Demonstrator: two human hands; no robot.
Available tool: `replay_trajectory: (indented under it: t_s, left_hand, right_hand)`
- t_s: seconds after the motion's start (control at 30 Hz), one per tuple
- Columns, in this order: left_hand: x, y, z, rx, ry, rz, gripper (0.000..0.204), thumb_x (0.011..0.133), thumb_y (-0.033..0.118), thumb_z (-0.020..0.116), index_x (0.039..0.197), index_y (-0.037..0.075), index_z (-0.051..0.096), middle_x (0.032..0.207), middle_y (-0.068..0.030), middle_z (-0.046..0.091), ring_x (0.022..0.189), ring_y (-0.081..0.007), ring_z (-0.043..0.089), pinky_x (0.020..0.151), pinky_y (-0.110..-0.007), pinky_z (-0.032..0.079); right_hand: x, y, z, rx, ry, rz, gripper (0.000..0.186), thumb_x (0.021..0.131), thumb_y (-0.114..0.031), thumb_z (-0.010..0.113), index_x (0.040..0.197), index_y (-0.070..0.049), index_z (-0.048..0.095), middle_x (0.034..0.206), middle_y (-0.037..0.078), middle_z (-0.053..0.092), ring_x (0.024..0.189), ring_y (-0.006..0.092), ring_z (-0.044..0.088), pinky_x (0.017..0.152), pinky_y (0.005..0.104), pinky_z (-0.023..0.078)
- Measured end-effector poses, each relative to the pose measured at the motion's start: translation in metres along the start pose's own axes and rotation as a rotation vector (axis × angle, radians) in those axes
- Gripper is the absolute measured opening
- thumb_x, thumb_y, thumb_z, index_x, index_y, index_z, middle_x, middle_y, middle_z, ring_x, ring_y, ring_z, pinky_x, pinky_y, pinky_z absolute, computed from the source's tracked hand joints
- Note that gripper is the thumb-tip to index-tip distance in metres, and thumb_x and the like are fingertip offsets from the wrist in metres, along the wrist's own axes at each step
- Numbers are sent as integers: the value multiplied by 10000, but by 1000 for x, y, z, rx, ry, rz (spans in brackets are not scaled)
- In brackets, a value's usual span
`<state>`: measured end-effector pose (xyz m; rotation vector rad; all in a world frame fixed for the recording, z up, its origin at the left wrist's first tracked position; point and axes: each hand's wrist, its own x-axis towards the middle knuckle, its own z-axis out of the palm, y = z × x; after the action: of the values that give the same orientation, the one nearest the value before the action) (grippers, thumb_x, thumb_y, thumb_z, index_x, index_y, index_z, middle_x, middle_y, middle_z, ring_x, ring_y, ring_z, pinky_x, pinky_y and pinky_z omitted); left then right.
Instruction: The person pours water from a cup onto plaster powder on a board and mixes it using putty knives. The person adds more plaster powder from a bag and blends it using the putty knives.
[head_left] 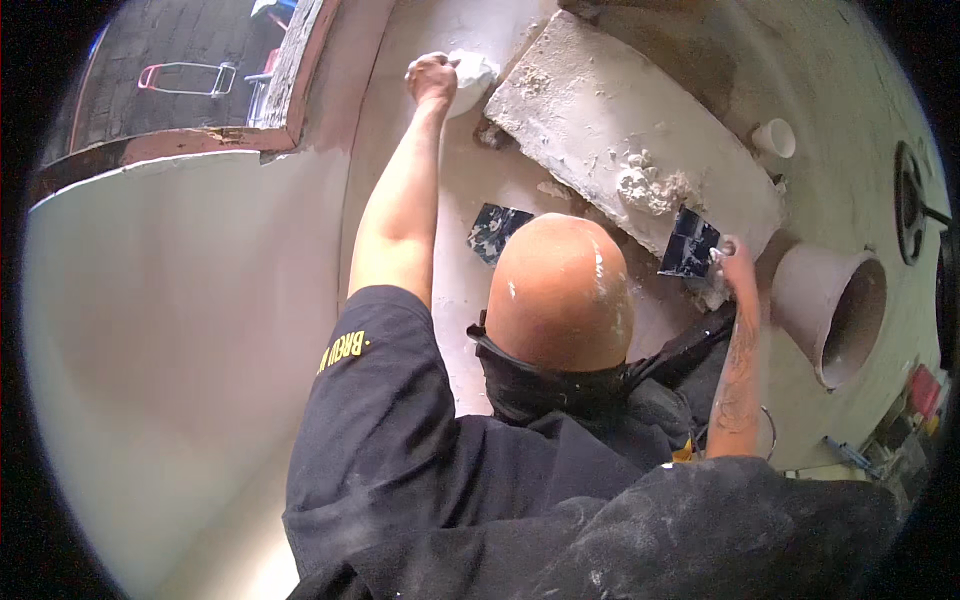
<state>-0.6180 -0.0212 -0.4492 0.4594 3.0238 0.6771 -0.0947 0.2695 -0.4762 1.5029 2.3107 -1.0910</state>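
Neither of my own hands shows in the head view. A co-worker in a dusty black T-shirt (pixel 390 390) bends forward, and the top of their bald head (pixel 560 290) fills the middle. The co-worker's left hand (pixel 432 80) is closed at the rim of a white container (pixel 468 95) with white material on top. In the co-worker's right hand (pixel 735 262) is a dark, plaster-smeared scraper blade (pixel 691 243), over the near edge of a plaster-crusted board (pixel 610 110). A heap of wet plaster (pixel 650 188) lies on that board. Another dark, speckled blade (pixel 490 232) rests beside the head.
A large pale bucket (pixel 815 300) lies tipped on the right. Beyond the board is a small white cup (pixel 773 138). A smooth wall (pixel 180 300) fills the left side, below a wood-framed opening (pixel 300 80). A round dark wheel-like object (pixel 908 205) sits at the right rim.
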Motion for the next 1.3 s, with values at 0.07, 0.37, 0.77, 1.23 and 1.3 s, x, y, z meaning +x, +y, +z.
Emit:
replay_trajectory:
  t_s: [0.07,0.37,0.77,1.23,1.3]
  left_hand:
    - [-4,-7,-12,24,100,145,225,741,300,684,812,87,709,845,-145,666,840,-301,639,749,-387,481]
    - [-74,32,-108,-141,317,599,26,694,58,669,674,65,654,700,-82,615,720,-270,593,650,-364,465]
    - [-155,173,-121,-386,-731,608,66,721,6,690,787,11,684,703,-41,646,684,-59,559,618,-245,478]
    - [-197,164,37,-1016,-1593,-148,550,851,401,607,1206,-8,512,1109,-165,606,1006,-252,593,840,-353,491]
    - [-217,172,12,-1135,-1737,-411,546,852,377,608,1222,-7,489,1099,-172,611,1009,-267,598,845,-368,497]
  right_hand:
    - [4,-16,-26,-351,52,-63,513,734,-204,719,1181,-41,527,1079,190,611,997,339,587,879,394,451]
    - [-5,-163,-37,79,-269,-476,585,745,-272,729,1257,-112,496,1226,155,544,1082,286,551,919,386,437]
    - [-37,-204,49,1242,-876,-526,852,713,-453,700,1385,-79,333,1353,150,417,1107,272,520,1008,376,391]
    - [-61,-94,50,1767,-738,255,391,891,-298,485,1090,30,559,1034,169,627,898,260,639,787,396,544]
    - [-55,-90,35,1663,-654,267,385,901,-283,464,1105,31,551,1040,168,625,907,254,637,807,390,538]
